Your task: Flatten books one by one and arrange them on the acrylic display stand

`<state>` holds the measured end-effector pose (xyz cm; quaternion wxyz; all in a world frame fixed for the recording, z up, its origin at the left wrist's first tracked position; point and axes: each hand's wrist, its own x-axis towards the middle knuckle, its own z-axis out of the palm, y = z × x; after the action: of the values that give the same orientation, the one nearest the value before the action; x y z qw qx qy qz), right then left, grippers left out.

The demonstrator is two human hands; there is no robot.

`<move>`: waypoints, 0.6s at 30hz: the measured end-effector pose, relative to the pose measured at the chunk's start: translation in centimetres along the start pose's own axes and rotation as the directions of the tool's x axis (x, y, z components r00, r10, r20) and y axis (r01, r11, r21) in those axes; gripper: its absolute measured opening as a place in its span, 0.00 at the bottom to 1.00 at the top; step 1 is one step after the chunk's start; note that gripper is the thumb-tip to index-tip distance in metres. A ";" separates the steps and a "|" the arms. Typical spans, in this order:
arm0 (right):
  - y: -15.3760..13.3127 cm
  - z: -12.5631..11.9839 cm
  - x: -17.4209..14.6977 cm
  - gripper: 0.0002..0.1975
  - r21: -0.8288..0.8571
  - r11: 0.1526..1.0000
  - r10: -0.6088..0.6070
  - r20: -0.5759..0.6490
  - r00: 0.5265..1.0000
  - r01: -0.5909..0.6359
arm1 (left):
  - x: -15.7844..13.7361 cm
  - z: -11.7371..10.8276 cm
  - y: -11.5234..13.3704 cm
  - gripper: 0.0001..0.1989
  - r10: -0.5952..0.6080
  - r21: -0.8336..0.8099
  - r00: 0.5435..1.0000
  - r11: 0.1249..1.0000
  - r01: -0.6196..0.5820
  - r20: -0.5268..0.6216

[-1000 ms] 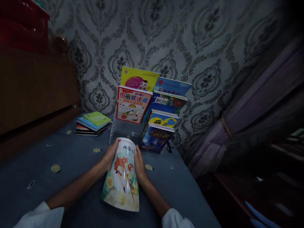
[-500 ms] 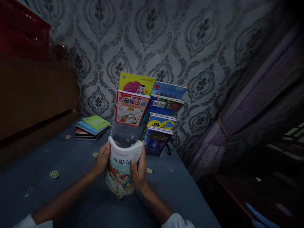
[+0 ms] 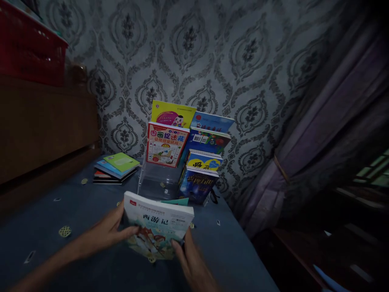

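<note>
A paperback book (image 3: 159, 223) with a white and teal illustrated cover is held upright before me, cover facing me. My left hand (image 3: 117, 227) grips its left side, thumb across the front and fingers hidden behind. At the lower right edge my right hand (image 3: 190, 257) holds it too, thumb on the cover. A sliver of a teal book or sheet (image 3: 178, 201) shows behind its top edge. Just beyond stands a clear plastic book rack (image 3: 158, 180). In it are a red picture book (image 3: 167, 146), a yellow book (image 3: 173, 113) and several blue ones, including a dark blue book (image 3: 197, 186).
To the rack's left lies a small stack of books (image 3: 117, 166) on the blue patterned cloth (image 3: 82, 211). A wooden cabinet (image 3: 45, 125) carrying a red basket (image 3: 33, 46) stands at the left. A purple curtain (image 3: 291, 158) hangs on the right, and a patterned wall is behind.
The book was bent into a curve between both hands; now it is flatter and lower. My left thumb has moved onto the cover, and my right hand has slid down its edge.
</note>
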<state>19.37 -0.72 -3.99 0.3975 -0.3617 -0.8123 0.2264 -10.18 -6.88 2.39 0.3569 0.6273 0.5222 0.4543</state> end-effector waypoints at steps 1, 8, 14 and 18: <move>-0.1 0.1 -0.4 0.28 0.006 1.000 0.022 0.006 1.000 -0.023 | -0.4 0.0 -0.4 0.35 -0.021 0.027 1.000 0.999 0.020 0.016; -1.5 0.6 -0.4 0.34 0.140 0.956 0.258 0.011 0.966 -0.257 | -1.3 1.1 0.1 0.40 -0.114 0.054 0.993 0.992 0.116 -0.028; -1.9 -0.2 1.8 0.35 0.180 0.932 0.298 0.108 0.948 -0.314 | 0.7 0.7 2.6 0.45 -0.117 0.011 0.993 0.993 0.117 -0.022; -2.0 0.4 1.9 0.36 0.159 0.928 0.321 0.113 0.940 -0.336 | 1.0 0.5 2.3 0.45 -0.111 -0.036 0.993 0.993 0.112 0.035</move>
<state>17.44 -0.58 -1.93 0.3494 -0.4463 -0.7332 0.3757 -8.88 -6.33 4.52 0.4022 0.5978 0.5418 0.4329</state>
